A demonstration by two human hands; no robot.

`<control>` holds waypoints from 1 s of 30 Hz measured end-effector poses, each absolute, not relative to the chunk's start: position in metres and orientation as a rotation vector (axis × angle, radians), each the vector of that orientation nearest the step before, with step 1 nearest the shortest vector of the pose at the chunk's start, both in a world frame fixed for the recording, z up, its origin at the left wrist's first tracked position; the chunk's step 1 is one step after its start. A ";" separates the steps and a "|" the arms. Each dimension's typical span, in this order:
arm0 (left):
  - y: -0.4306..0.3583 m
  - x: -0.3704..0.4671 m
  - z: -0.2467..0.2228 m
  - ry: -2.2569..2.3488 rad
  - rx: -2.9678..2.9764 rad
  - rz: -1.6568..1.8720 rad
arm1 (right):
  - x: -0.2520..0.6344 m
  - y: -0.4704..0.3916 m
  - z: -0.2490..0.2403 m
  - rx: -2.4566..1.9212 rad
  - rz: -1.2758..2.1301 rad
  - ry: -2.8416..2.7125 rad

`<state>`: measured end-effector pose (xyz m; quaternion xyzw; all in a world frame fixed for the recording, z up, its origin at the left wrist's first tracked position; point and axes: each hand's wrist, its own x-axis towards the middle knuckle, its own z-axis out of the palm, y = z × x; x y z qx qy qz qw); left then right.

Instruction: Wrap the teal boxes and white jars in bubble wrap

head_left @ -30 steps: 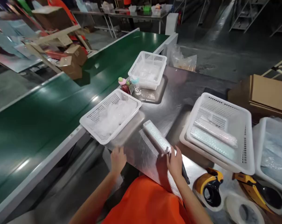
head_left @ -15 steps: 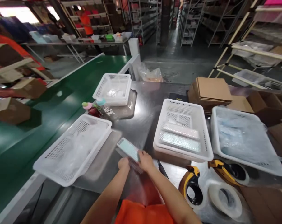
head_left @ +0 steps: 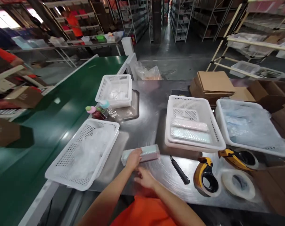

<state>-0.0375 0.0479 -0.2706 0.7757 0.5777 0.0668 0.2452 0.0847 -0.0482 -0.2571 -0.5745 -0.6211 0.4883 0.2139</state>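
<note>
With the bubble-wrapped box (head_left: 150, 153) on the table's (head_left: 147, 125) near half as the dial's centre, the green conveyor belt (head_left: 69, 91) passes from 9 to 11 o'clock. A white perforated basket (head_left: 73, 144) sits at 9, its near end at the table's edge, a strip of tabletop separating it from the box. 2 bottles (head_left: 99, 115) at 10 and a smaller basket (head_left: 120, 103) at 11 line the far-left border. The left hand (head_left: 134, 159) lies over the box, fingers curled; whether they pinch it I cannot tell. The widest gap opens towards 12. The right hand (head_left: 145, 178) is at 6, fingers bent and parted. The utility knife (head_left: 180, 169) and tape dispenser (head_left: 200, 174) lie towards 4, a deep basket (head_left: 191, 105) at 2. The metal surface is scuffed and reflective. Beyond, a person (head_left: 73, 23) in orange is at 11, metal racks (head_left: 180, 23) between 12 and 1.
</note>
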 end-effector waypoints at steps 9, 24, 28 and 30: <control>-0.023 -0.050 -0.286 1.568 2.522 0.173 | 0.261 -0.146 -0.258 -2.667 0.119 -1.016; -0.016 -0.080 -0.304 1.279 2.636 0.293 | 0.252 -0.185 -0.215 -2.547 0.717 -0.906; -0.014 -0.081 -0.304 1.263 2.588 0.322 | 0.159 -0.157 -0.196 -2.037 0.905 -0.754; -0.013 -0.081 -0.304 1.267 2.568 0.319 | 0.113 -0.121 -0.198 -1.952 0.943 -0.781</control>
